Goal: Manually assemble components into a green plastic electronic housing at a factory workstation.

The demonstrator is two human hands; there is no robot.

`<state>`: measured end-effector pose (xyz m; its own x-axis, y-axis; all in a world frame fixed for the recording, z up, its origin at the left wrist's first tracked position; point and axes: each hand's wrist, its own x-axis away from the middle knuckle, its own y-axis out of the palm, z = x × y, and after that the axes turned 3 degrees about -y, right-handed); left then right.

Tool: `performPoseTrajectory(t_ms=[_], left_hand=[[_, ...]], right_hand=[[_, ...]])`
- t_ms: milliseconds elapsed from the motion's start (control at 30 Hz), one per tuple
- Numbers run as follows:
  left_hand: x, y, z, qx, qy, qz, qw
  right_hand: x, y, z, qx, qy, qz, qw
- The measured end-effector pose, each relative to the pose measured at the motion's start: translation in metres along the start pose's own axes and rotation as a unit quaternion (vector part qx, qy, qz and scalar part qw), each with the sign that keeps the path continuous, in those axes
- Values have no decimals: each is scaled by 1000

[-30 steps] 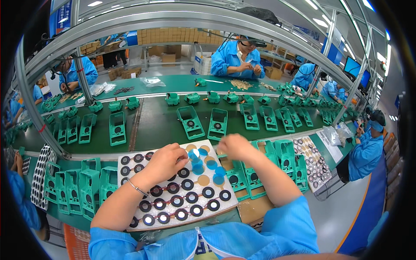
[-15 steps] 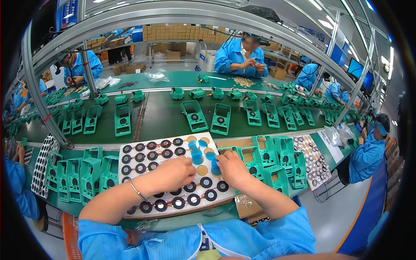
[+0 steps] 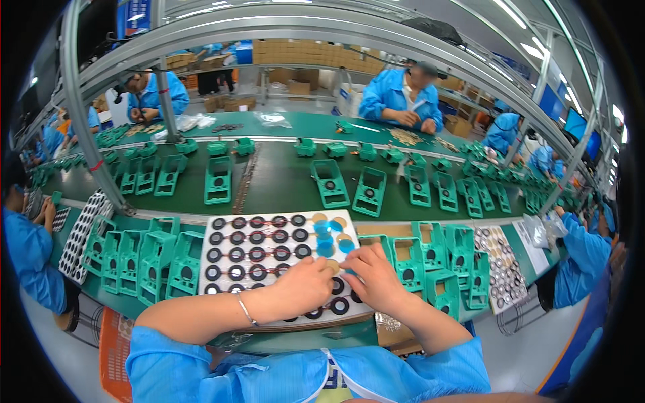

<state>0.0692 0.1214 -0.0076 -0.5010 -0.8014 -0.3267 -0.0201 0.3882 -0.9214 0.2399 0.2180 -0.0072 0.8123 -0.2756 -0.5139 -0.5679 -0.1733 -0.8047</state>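
A white foam tray (image 3: pixel 209 258) in front of me carries rows of small round black speakers (image 3: pixel 257 238) joined by dark red wires. At its right side lie tan discs (image 3: pixel 318 217) and translucent blue round films (image 3: pixel 324 249), partly overlapping. My left hand (image 3: pixel 306 285) pinches a tan disc (image 3: pixel 332 266) at the tray's right side. Close beside it, the fingertips of my right hand (image 3: pixel 373 274) press together at the disc's right edge. Whatever they grip is too small to make out. Both hands cover some speakers.
Green plastic housings (image 3: pixel 156 265) stand left of the tray, and more housings (image 3: pixel 446 254) stand to its right. Beyond runs a dark green conveyor (image 3: pixel 275 181) bearing further housings. A metal frame (image 3: pixel 302 40) spans overhead. Co-workers in blue sit around, one (image 3: pixel 403 101) across the line.
My hands have come together around a tan disc; before, they were apart, the right one at the blue films. The whole view has shifted, so the tray appears further right.
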Motion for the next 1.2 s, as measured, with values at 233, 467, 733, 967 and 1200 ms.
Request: performPoseTrajectory(t_ms=[233, 467, 733, 967, 1200], left_hand=[[0, 9, -5, 62, 0, 59, 996], [4, 11, -21, 191, -84, 109, 972], [4, 14, -51, 723, -322, 154, 591], [4, 16, -54, 774, -312, 58, 547], [9, 18, -53, 766, -306, 62, 563]], right_hand=[[8, 6, 11, -37, -34, -105, 993], [-7, 4, 6, -104, 12, -82, 991], [-32, 5, 10, -186, 36, 85, 978], [-42, 14, 3, -66, -50, 89, 993], [-39, 16, 5, -96, -46, 77, 991]])
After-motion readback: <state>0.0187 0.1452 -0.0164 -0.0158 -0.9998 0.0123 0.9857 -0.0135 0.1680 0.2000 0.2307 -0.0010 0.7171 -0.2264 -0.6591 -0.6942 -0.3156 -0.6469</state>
